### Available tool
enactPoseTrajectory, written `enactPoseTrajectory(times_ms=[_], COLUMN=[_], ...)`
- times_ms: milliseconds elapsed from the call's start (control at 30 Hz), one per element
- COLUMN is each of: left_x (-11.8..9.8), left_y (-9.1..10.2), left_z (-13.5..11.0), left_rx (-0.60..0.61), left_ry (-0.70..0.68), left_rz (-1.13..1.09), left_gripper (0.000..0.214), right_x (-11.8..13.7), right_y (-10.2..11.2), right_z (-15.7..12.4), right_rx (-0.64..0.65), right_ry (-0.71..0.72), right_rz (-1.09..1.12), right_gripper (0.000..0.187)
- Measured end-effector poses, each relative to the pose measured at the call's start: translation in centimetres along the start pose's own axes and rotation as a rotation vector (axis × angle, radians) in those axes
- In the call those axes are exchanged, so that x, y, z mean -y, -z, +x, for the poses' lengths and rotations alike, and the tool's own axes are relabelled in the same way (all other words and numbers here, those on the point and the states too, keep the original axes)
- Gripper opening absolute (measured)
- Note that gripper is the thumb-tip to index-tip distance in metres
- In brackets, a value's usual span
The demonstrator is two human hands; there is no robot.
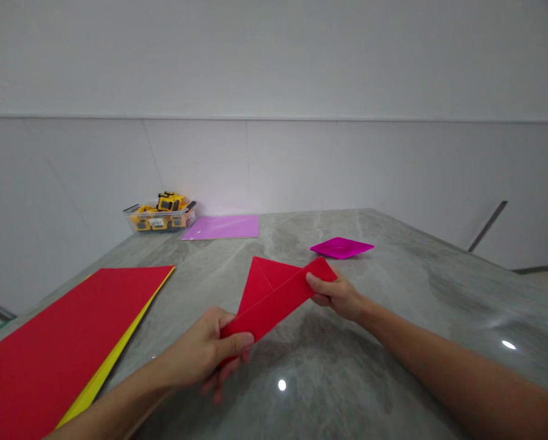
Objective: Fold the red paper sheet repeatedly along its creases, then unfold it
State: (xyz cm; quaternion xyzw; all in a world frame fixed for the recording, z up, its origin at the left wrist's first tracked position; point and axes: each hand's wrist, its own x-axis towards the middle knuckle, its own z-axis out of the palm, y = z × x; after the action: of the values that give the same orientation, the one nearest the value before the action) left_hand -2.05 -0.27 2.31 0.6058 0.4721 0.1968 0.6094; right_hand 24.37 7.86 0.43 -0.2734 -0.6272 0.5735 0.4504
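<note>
Visibly, your left hand (209, 346) and right hand (343, 296) pinch opposite ends of the folded red paper (276, 302); even grip should prevent skewing.

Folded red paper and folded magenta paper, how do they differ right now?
The folded red paper is held at its two ends by the left hand and right hand; the folded magenta paper sits on the table, touched by neither.
The folded red paper shows a triangular peak above a slanting band; the folded magenta paper tapers to points left and right.
The folded red paper is nearer the camera than the folded magenta paper.
Both are single-coloured.
</note>
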Motion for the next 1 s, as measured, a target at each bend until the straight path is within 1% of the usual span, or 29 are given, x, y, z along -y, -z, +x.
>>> enactPoseTrajectory(times_ms=[67, 133, 167, 200, 233, 267, 300, 367, 400, 433, 467, 533, 600, 700, 833, 900, 1000], left_x=[-0.1, 0.1, 0.2, 0.4, 0.6, 0.8, 0.9, 1.2, 1.4, 1.5, 1.6, 1.7, 1.6, 1.4, 0.9, 0.8, 0.5], left_y=[0.4, 0.8, 0.9, 1.0, 0.9, 0.7, 0.4, -0.3, -0.7, -1.1, -1.5, -2.1, -2.3, -2.2, -1.9, -2.1, -2.9], left_z=[-0.1, 0.1, 0.4, 0.7, 1.0, 1.4, 1.7, 2.1, 2.2, 2.3, 2.3, 2.3, 2.3, 2.3, 2.2, 2.1, 2.0], left_rx=[-0.018, -0.071, -0.105, -0.128, -0.136, -0.125, -0.093, 0.012, 0.07, 0.122, 0.158, 0.178, 0.15, 0.122, 0.17, 0.147, 0.078], left_ry=[-0.011, -0.03, -0.048, -0.065, -0.079, -0.087, -0.091, -0.084, -0.079, -0.072, -0.064, -0.056, -0.062, -0.049, 0.025, 0.041, 0.05], left_rz=[-0.01, -0.055, -0.102, -0.163, -0.22, -0.267, -0.296, -0.312, -0.311, -0.311, -0.316, -0.343, -0.393, -0.474, -0.476, -0.458, -0.427], left_gripper=[0.049, 0.046, 0.044, 0.043, 0.042, 0.042, 0.042, 0.042, 0.042, 0.042, 0.042, 0.042, 0.04, 0.037, 0.037, 0.034, 0.028], right_x=[1.3, 3.0, 3.7, 4.2, 4.2, 3.9, 3.2, 1.0, -0.1, -1.0, -1.6, -2.3, -2.3, -2.0, -1.8, -1.8, -1.8], right_y=[2.5, 5.1, 6.0, 6.5, 6.4, 5.7, 4.6, 1.2, -0.6, -2.3, -3.7, -5.6, -6.3, -6.0, -5.5, -5.6, -5.6], right_z=[0.9, 1.6, 1.8, 1.9, 1.8, 1.6, 1.3, 0.5, 0.2, -0.1, -0.3, -0.6, -0.7, -0.8, -0.9, -1.0, -1.1], right_rx=[-0.042, -0.103, -0.115, -0.114, -0.091, 0.01, 0.096, 0.239, 0.29, 0.331, 0.346, 0.314, 0.279, 0.327, 0.361, 0.418, 0.512], right_ry=[0.073, 0.162, 0.195, 0.216, 0.223, 0.19, 0.134, 0.041, 0.004, -0.028, -0.057, -0.099, -0.127, -0.154, -0.122, -0.108, -0.074], right_rz=[0.036, 0.061, 0.066, 0.067, 0.068, 0.077, 0.057, 0.022, 0.008, -0.003, -0.007, -0.01, -0.003, 0.025, -0.055, -0.101, -0.096], right_gripper=[0.062, 0.07, 0.072, 0.073, 0.073, 0.072, 0.071, 0.069, 0.067, 0.064, 0.063, 0.062, 0.062, 0.061, 0.057, 0.057, 0.055])
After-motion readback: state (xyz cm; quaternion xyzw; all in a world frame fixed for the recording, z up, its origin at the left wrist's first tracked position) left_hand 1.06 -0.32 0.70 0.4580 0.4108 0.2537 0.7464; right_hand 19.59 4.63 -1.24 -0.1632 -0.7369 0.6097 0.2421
